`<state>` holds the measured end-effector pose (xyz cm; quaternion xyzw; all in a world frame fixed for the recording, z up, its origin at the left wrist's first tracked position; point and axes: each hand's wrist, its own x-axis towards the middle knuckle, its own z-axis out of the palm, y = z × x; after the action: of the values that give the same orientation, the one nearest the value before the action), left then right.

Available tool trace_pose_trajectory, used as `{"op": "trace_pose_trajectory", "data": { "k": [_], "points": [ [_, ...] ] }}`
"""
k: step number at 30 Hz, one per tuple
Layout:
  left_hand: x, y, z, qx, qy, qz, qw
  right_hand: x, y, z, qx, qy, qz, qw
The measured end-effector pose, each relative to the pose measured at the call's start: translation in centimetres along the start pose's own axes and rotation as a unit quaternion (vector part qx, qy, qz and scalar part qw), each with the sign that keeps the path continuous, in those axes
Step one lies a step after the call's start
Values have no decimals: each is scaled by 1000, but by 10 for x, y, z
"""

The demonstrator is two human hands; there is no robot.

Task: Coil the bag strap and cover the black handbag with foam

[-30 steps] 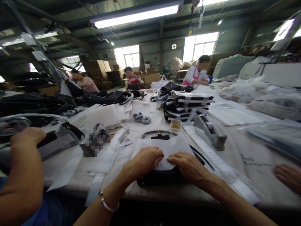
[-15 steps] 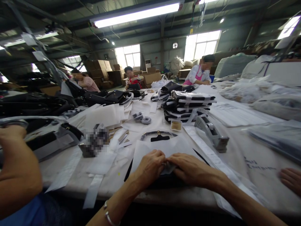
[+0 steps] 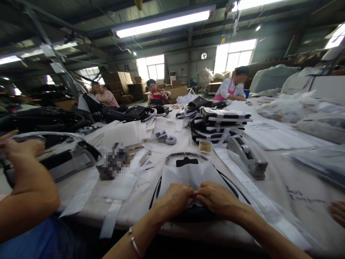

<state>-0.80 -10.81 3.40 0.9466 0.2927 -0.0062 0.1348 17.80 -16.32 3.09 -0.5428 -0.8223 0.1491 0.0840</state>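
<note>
A black handbag (image 3: 188, 215) lies at the table's near edge, its wrapped handle (image 3: 172, 157) pointing away from me. White tissue paper (image 3: 188, 175) covers much of it, and a black tag (image 3: 187, 162) shows above the sheet. My left hand (image 3: 176, 197) and my right hand (image 3: 212, 197) meet over the bag's near side. Both have curled fingers pinching the tissue paper between them. What lies under the fingertips is hidden.
To the right stands a grey tape dispenser (image 3: 247, 158), with a pixelated object (image 3: 112, 163) to the left. Wrapped handbags (image 3: 219, 124) are stacked beyond a small dish (image 3: 205, 146). A co-worker's arm (image 3: 29, 183) works at the left; another person's fingers (image 3: 338, 212) show at the right edge.
My hands have drawn closer together and their fingers are more tightly curled on the tissue paper. More of the bag's black side straps shows. The whole view has shifted slightly.
</note>
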Motion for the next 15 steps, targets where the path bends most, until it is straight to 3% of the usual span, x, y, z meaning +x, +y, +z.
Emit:
{"op": "trace_pose_trajectory", "data": {
  "k": [7, 15],
  "points": [
    [10, -3, 8, 8, 13, -26, 1000, 4, 4, 8, -41, -8, -19, 999],
    [20, -11, 11, -15, 45, -6, 999, 26, -8, -25, 16, -84, 61, 994]
  ]
}}
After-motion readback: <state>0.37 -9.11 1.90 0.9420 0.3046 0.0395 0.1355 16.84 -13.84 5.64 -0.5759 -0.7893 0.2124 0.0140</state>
